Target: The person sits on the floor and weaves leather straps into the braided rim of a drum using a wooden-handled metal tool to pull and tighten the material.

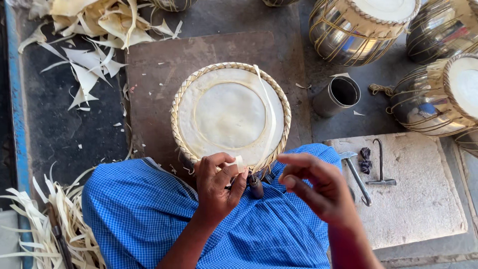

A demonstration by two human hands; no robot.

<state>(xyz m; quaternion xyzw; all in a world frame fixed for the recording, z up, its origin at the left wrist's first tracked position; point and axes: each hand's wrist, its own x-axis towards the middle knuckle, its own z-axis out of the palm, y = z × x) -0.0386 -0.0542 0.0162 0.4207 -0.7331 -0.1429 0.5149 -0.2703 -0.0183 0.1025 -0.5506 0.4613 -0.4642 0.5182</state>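
Pinched tight in the left hand (215,185) was a pale strip (269,117) over the drum (230,115), best kept flat, while the right hand (313,187) hovered open, holding nothing.

I see a round drum (230,115) with matt pale hide skin and braided leather rim, glossy metal drum shells (348,35), rough stone slab (418,204), checked blue cloth (149,209).

Your left hand (216,187) hid the near rim of the drum (230,113); your right hand (318,192) was blurred, and the shiny drums (440,97) were cut off at the right edge.
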